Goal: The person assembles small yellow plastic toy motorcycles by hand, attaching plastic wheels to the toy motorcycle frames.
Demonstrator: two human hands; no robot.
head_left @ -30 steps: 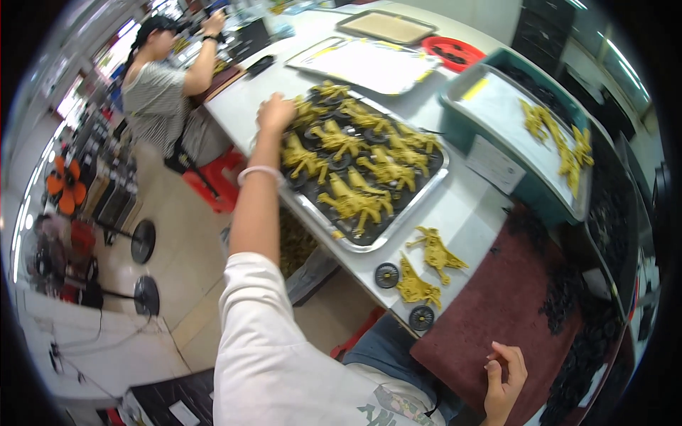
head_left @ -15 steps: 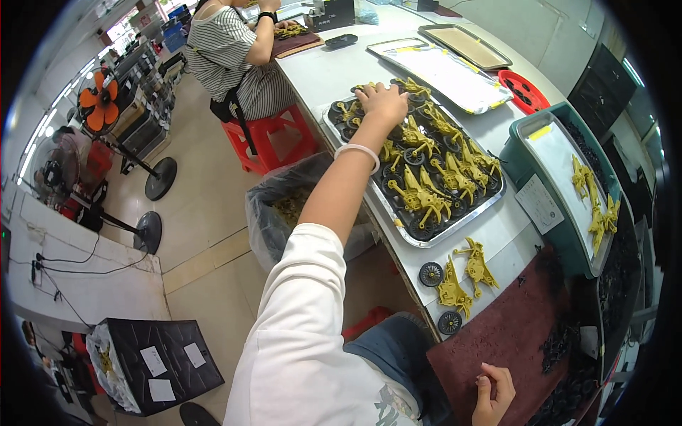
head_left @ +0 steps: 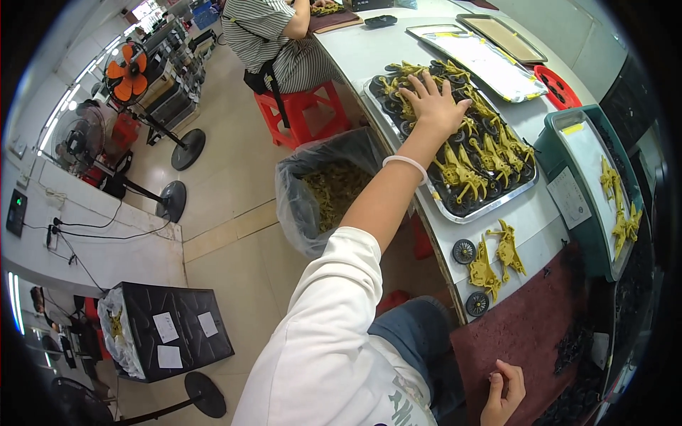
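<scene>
My left hand reaches far out with fingers spread and rests on the yellow plastic toy parts heaped in a metal tray on the white table. A white band sits on that wrist. My right hand lies low at the bottom edge over a dark red mat, fingers loosely curled, with nothing visible in it. Two yellow toy parts with black wheels lie on the table between the tray and the mat.
A bin lined with a clear bag stands under the table's edge. A green tray with more yellow parts is at the right. A person in a striped shirt sits on a red stool. Standing fans are at the left.
The view has swung left and down. My left hand has slid onto the yellow parts in the tray's far end and spread its fingers. My right hand stays by the mat.
</scene>
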